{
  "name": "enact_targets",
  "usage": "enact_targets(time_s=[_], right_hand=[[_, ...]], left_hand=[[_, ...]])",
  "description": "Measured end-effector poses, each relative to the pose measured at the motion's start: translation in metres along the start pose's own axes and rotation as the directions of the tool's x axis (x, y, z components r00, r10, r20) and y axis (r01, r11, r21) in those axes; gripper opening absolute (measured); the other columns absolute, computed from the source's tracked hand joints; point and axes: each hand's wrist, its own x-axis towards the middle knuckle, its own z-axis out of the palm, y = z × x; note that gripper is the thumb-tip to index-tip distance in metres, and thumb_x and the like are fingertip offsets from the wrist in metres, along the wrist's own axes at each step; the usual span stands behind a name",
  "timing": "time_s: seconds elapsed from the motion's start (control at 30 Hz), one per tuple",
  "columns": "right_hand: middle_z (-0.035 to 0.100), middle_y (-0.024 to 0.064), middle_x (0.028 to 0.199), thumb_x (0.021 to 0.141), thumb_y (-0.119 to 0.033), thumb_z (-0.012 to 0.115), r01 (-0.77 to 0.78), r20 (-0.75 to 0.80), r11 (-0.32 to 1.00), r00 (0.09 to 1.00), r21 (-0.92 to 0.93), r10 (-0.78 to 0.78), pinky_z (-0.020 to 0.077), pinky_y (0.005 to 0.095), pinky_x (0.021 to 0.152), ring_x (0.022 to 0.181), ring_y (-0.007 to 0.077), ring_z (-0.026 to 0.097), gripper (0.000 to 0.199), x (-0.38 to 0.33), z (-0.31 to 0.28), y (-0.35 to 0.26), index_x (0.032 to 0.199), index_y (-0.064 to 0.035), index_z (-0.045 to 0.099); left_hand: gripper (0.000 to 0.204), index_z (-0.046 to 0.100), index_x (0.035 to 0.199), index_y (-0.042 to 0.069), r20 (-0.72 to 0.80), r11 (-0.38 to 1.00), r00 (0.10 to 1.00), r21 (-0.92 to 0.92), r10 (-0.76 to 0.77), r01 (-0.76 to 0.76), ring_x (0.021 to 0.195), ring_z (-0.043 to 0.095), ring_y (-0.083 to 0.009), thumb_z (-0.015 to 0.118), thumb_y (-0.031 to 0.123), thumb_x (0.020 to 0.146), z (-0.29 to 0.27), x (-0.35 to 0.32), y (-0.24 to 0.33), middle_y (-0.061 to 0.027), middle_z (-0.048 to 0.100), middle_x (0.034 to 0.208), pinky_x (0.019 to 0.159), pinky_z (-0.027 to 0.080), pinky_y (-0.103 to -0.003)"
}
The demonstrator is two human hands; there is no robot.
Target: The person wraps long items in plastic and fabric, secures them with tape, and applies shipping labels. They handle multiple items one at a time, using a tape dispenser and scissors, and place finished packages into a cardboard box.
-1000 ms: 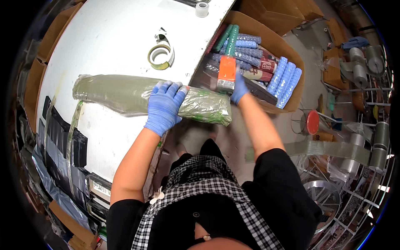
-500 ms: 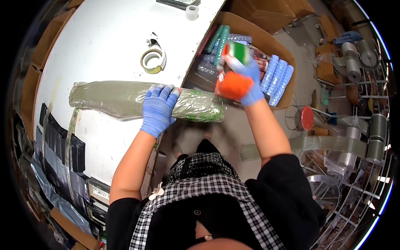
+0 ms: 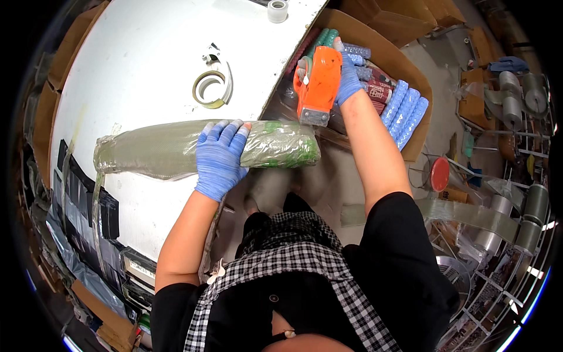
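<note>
Our left hand (image 3: pixel 220 158) presses flat, fingers spread, on the wrapped green bundle (image 3: pixel 205 149) lying at the white surface (image 3: pixel 141 64) edge. Right hand (image 3: pixel 346 76) fingers grip the orange tape dispenser (image 3: pixel 316 85) just above its end.

Left hand (image 3: pixel 220 157) lies flat, fingers spread; right hand (image 3: pixel 347 76) raised, fingers curled closed.
</note>
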Motion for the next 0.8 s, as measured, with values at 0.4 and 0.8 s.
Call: enact_targets(time_s=[0.4, 0.8], right_hand=[[0.066, 0.0105, 0.085, 0.081, -0.022, 0.077, 0.720, 0.421, 0.460, 0.684, -0.519, -0.596, 0.0543, 0.0314, 0.060, 0.068, 0.0188, 0.066, 0.042, -0.053, 0.045, 0.035, 0.110, -0.0015, 0.055], [0.067, 0.0079, 0.080, 0.084, -0.042, 0.064, 0.429, 0.775, -0.867, 0.626, -0.254, 0.083, 0.0352, 0.0419, 0.097, 0.092, 0.0249, 0.065, 0.032, 0.059, 0.077, -0.003, 0.095, -0.0125, 0.061]], left_hand=[[0.090, 0.052, 0.131, 0.015, 0.108, 0.993, 0.987, 0.028, -0.115, 0.113, 0.116, 0.050, -0.0269, 0.083, 0.023, 0.047, 0.000, 0.026, 0.002, -0.0057, 0.055, 0.126, 0.104, 0.036, -0.045], [0.069, 0.057, 0.126, 0.011, 0.161, 0.967, 0.970, -0.207, 0.182, -0.147, 0.135, 0.032, -0.0390, 0.073, 0.048, 0.071, 0.014, 0.069, 0.103, -0.0166, 0.039, 0.142, 0.114, 0.021, -0.055]])
